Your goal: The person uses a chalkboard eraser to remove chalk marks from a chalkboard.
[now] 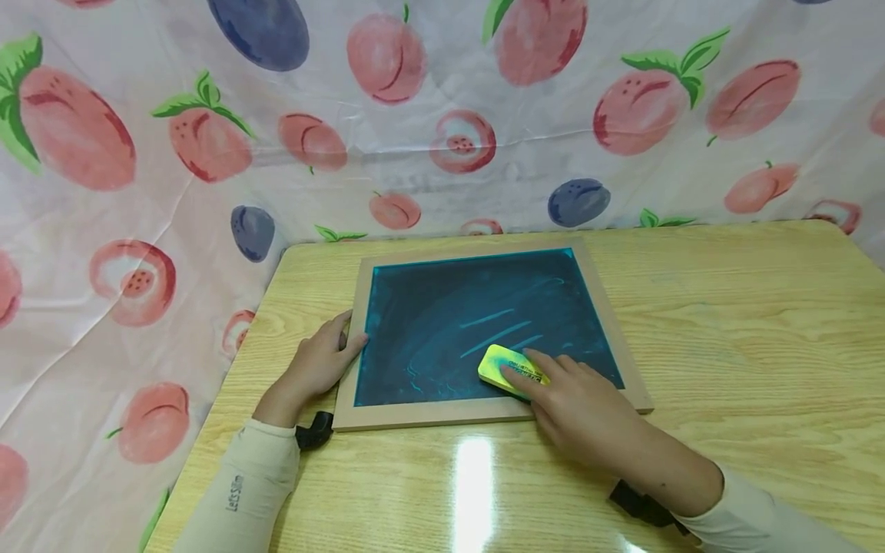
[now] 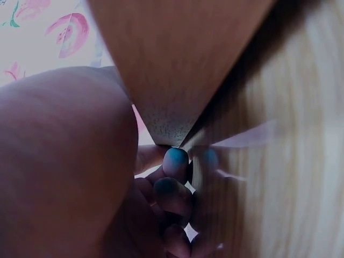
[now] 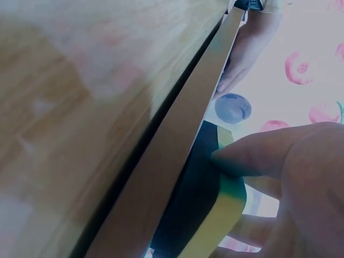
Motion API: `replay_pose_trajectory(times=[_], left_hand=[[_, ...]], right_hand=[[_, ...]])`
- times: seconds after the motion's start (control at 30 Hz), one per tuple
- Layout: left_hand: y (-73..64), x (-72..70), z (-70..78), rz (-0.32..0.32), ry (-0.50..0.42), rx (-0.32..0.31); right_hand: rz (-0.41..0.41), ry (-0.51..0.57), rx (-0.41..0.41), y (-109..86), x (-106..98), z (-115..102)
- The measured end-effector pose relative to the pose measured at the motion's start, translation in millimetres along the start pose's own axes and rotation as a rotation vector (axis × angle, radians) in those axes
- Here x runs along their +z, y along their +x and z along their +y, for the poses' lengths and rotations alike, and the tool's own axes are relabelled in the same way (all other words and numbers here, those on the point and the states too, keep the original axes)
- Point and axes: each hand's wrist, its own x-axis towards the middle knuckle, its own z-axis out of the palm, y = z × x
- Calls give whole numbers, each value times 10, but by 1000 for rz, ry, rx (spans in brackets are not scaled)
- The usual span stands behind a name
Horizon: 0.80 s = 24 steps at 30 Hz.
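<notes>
Yellow, black-bottomed eraser on near right part of wood-framed blackboard; blue chalk streaks beside it.

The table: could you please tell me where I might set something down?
The widest bare patch of table lies right of the chalkboard; a smaller one in front of it, between the forearms. It is crowded at the board's left edge, held by the left hand, and where the right hand holds the yellow eraser.
</notes>
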Motion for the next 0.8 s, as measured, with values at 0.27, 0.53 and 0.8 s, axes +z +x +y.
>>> replay_pose_trajectory(times=[0.27, 0.53, 0.8], left_hand=[[9, -2, -7, 3, -5, -5], [9, -9, 2, -8, -14, -4], [14, 2, -15, -9, -10, -10]], right_hand=[[-16, 34, 29, -54, -36, 58], [-26, 21, 55, -160, -63, 173], [4, 25, 31, -184, -80, 184]])
